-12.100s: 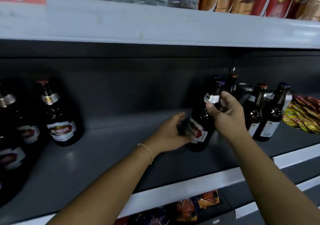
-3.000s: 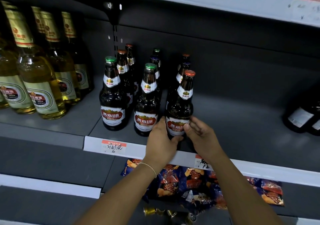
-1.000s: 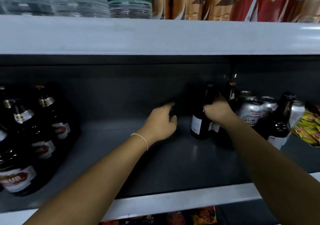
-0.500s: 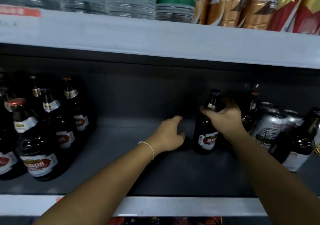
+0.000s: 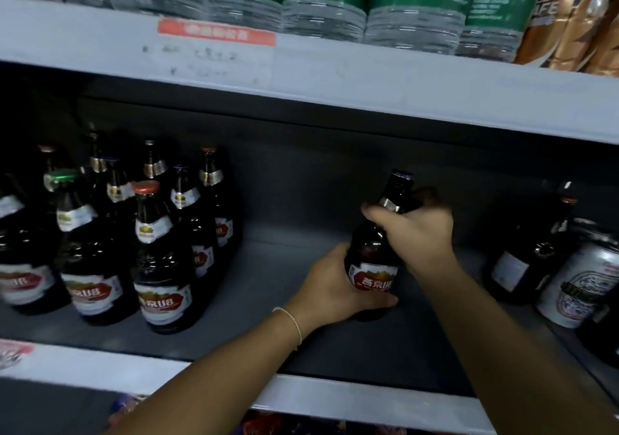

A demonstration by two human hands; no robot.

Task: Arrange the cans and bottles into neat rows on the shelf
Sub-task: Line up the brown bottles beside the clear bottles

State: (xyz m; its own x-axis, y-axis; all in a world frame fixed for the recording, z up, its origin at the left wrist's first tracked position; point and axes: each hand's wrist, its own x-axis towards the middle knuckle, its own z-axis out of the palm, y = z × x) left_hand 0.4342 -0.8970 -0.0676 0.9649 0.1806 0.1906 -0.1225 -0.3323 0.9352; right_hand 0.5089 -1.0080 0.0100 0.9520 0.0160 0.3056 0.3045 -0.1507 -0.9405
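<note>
Right fingers wrapped round the neck of a dark bottle, just under the cap, thumb to the front. Clamped there, by the look of it, to steer the top and keep it from tipping. Left fingers curled under and round the base, palm against the labelled side; likely there to take the weight or guide the foot. Right hand above, left hand below: a two-point hold suited to carrying tall glass across a shelf without knocking neighbours.

Bottle upright or nearly so, leaning slightly, label facing out, at mid-shelf in the bare stretch between two groups. Cannot tell whether the foot touches the shelf or hangs just clear; hidden by the left fingers and shadow.

To the left, well apart, rows of like bottles with matching labels, front ones level with each other; probably the destination, with room beside the rightmost column. To the right, another dark bottle and a can, still unsorted.

Hard to make out: back of the rows lost in darkness, so count uncertain. Leftmost bottles smeared by blur and cut by the frame. Right fingertips behind the neck unseen. More items at far right clipped by the edge. Water bottles on the shelf above, seen only in part.
</note>
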